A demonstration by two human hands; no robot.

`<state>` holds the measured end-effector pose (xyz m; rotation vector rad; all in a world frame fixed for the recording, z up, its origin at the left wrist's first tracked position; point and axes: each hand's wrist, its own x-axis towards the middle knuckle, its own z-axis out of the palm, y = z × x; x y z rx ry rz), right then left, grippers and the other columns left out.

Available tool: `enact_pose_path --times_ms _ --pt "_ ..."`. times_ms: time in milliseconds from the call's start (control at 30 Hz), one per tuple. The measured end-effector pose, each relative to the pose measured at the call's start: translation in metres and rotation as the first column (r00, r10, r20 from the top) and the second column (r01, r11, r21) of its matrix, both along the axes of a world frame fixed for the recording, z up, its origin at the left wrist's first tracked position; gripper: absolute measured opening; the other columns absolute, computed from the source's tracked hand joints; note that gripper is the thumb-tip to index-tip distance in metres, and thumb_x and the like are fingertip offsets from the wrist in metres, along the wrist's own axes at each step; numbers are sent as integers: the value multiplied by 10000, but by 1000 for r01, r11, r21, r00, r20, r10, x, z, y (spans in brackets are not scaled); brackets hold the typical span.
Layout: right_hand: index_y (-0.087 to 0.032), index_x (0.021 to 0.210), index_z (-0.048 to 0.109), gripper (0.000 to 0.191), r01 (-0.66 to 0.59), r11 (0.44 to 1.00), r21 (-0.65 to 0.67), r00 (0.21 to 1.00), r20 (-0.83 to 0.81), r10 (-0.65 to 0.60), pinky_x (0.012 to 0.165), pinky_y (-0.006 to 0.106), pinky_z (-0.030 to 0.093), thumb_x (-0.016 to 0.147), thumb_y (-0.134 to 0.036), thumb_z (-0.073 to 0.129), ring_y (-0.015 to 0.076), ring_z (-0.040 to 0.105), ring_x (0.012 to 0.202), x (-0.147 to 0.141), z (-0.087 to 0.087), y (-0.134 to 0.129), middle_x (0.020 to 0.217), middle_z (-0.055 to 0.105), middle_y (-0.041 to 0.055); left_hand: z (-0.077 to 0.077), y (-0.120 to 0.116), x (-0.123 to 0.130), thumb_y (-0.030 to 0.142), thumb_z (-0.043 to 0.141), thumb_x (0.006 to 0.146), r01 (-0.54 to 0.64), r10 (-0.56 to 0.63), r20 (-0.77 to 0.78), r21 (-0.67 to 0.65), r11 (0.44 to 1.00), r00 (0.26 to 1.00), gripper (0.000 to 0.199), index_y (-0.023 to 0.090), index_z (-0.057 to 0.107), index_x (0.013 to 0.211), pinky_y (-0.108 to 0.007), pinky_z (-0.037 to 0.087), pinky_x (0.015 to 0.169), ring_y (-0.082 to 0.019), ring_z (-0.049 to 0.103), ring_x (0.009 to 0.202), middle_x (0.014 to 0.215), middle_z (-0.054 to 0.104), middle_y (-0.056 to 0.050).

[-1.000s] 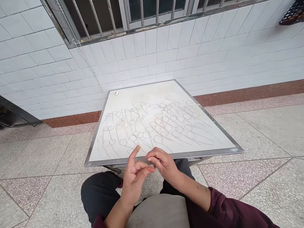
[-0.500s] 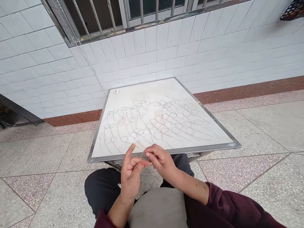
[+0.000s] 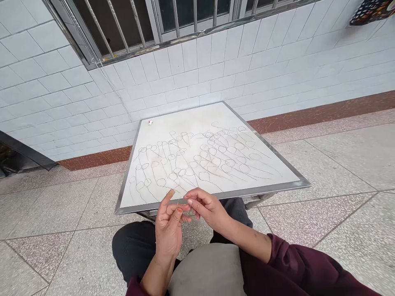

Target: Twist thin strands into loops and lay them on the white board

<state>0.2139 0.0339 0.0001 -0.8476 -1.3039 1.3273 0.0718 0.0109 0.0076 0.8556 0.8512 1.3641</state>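
Observation:
My left hand (image 3: 168,232) is just past the table's near edge, its thumb and a finger pinching a thin, light wire (image 3: 178,202). Its index finger points up with a tan wrap (image 3: 170,193) round the tip. My right hand (image 3: 207,208) is close beside it, thumb and forefinger closed at the wire's upper end; whether they grip it is too fine to make out. On the white tabletop (image 3: 185,114) beyond lie many thin wire pieces, each with a round loop (image 3: 161,182) and a long tail.
A metal rim (image 3: 279,188) edges the table. A small red-and-white item (image 3: 150,123) lies at its far left corner. Behind stands a tiled wall (image 3: 185,84) with a barred window. My knees (image 3: 134,246) are below the near edge; a dark patterned cloth (image 3: 368,12) hangs at right.
My hands have moved slightly apart, my left hand a little to the left. The wire between them has shifted from a clear arc to a more upright line. The view has turned slightly.

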Motion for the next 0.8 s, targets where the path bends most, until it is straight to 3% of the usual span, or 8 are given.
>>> enact_pose_path --times_ms 100,200,333,433,633,800 --pt "-230 969 596 250 54 999 2 999 9 -54 474 212 421 888 -465 569 75 454 502 -2 -3 1 720 545 -34 0 0 1 262 713 807 -7 7 -9 0 1000 1000 529 244 529 1302 -205 495 574 -122 647 686 789 708 -3" --pt "-227 988 563 286 9 998 -58 1000 18 -8 515 224 437 905 -497 523 96 489 553 -1 -5 2 720 547 -31 1 3 2 248 719 801 -47 47 -2 -16 999 999 542 243 525 1306 -212 505 610 -125 657 710 766 698 8" --pt "-213 884 540 258 -104 995 -1 963 250 101 542 221 393 920 -468 517 106 492 600 3 -6 -2 720 575 -24 0 7 -1 241 718 805 -131 131 0 4 991 991 520 239 541 1294 -252 508 776 -114 658 759 802 711 3" --pt "-214 848 554 186 -155 985 72 909 400 113 536 220 361 898 -392 579 104 474 564 1 -8 -7 663 562 -40 0 9 -4 239 720 803 -162 163 -26 23 987 986 493 236 564 1271 -272 486 833 -113 650 760 820 720 -4" --pt "-214 1000 569 133 -202 918 343 845 535 -14 664 259 439 975 -269 450 151 572 691 -9 -18 -8 700 614 -8 -3 11 -8 245 723 800 -137 137 -26 -17 990 990 480 231 575 1257 -279 474 862 -131 655 834 821 723 -7" --pt "-190 1052 573 184 -211 802 559 722 642 -258 623 272 426 985 -248 411 164 533 688 -9 -23 -6 777 627 30 -7 12 -9 227 720 802 -132 131 -19 -26 991 991 467 216 585 1249 -264 475 841 -123 651 817 801 724 -12"
